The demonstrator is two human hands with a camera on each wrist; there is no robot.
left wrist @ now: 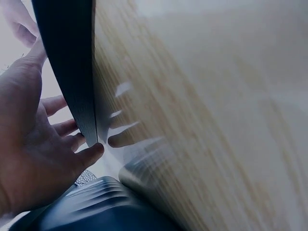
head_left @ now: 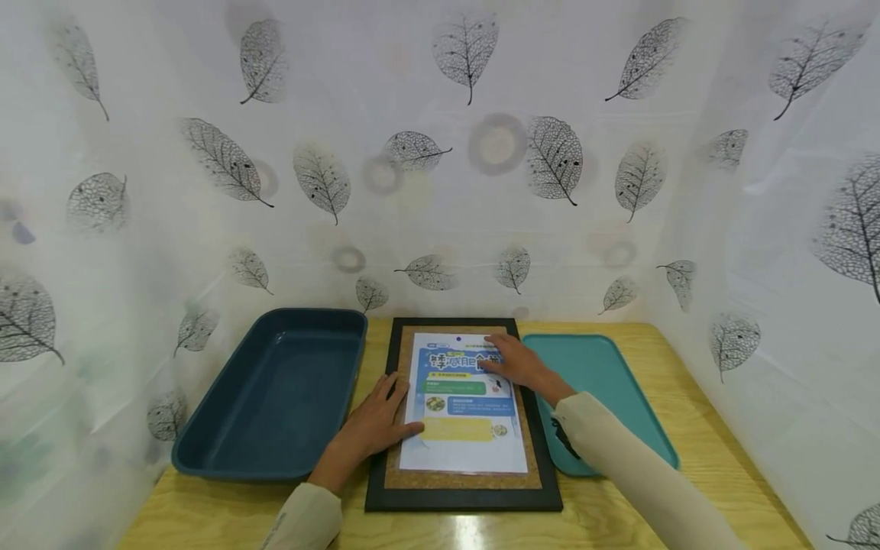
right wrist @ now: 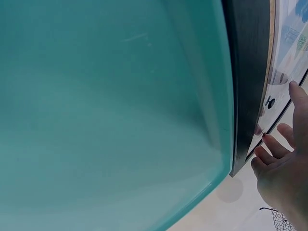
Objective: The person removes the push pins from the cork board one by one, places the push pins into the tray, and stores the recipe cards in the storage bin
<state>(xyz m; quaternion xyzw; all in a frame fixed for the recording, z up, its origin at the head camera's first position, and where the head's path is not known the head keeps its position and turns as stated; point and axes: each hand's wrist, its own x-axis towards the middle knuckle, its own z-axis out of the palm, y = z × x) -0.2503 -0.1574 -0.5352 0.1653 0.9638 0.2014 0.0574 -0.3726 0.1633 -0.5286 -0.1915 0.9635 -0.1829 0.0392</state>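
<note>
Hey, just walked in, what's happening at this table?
A person is working at a black-framed corkboard with a printed sheet lying on it. Their left hand is at the board's left side, fingers spread; their right hand is over the sheet's upper right corner. A deep dark-blue tray stands left of the board, a teal tray right.

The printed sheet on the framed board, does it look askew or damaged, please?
Nothing stands out: the printed sheet lies roughly square on the framed board, without visible tears, though the right hand covers part of its upper right.
</note>
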